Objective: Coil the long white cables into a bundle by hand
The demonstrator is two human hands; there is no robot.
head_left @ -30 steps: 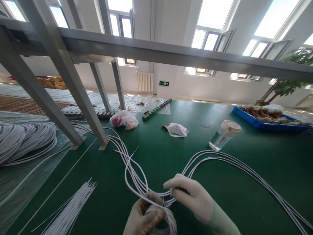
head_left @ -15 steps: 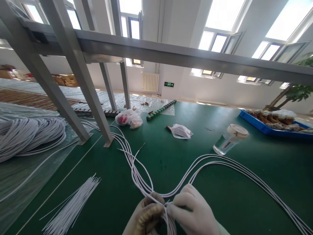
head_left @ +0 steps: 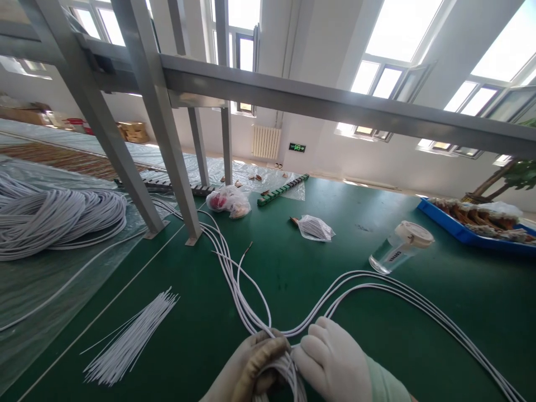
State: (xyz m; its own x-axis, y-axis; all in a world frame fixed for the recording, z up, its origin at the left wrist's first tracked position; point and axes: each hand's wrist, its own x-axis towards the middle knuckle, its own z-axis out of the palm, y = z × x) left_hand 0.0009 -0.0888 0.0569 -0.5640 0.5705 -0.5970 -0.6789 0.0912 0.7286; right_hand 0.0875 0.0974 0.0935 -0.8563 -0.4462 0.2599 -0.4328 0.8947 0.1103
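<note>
At the bottom centre, my left hand, in a stained white glove, is wrapped round a bundle of white cables. My right hand, gloved in white, is closed against the bundle's right side. Its fingertips are pressed together there, and what they pinch is hidden. From the bundle, cables run up left past the metal frame, and others curve away to the right. One short cable end shows bare, dark wire. A sheaf of thin white strips lies to the left of my hands.
Grey metal posts and a crossbar stand over the green table. A large cable coil lies at left. Beyond my hands are plastic bags, a packet, a clear lidded jar and a blue tray.
My right hand's fingers have curled in tighter beside the bundle, and its wrist now shows more. My left hand still grips the cables. The view has shifted slightly left.
</note>
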